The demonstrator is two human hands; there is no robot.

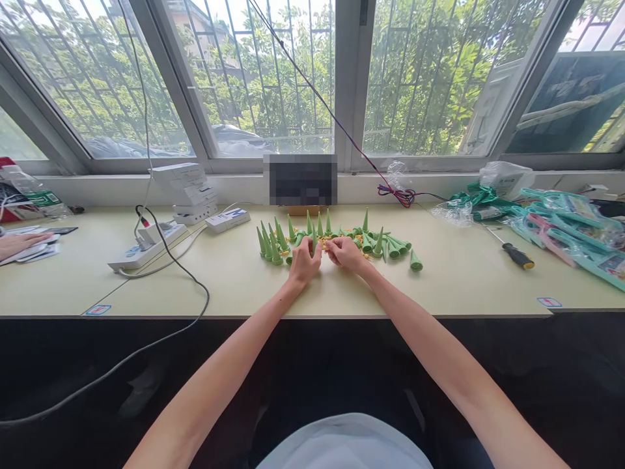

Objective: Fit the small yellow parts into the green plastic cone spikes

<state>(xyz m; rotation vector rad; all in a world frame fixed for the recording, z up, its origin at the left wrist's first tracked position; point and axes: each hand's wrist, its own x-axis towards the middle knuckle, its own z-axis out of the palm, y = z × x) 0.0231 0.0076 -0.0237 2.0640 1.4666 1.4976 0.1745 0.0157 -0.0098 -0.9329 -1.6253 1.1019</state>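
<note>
My left hand (305, 264) is closed around a green cone (314, 238), which points upward between the fingers. Close beside it, my right hand (346, 253) is pinched at a small yellow piece whose shape is mostly hidden by the fingertips. Both hands meet over the middle of the tabletop. Several green cones (272, 247) stand upright left of my hands, and more stand behind them. To the right, other green cones (398, 243) lie on their sides in a loose heap. Small yellow pieces (352, 232) are scattered among the cones.
A power strip (146, 247) with a trailing black cable lies left, near stacked white boxes (188, 185). At right are a screwdriver (517, 256) and plastic-wrapped teal items (571, 225). Another person's hand (22, 244) rests on papers at far left. Windows rise behind the table.
</note>
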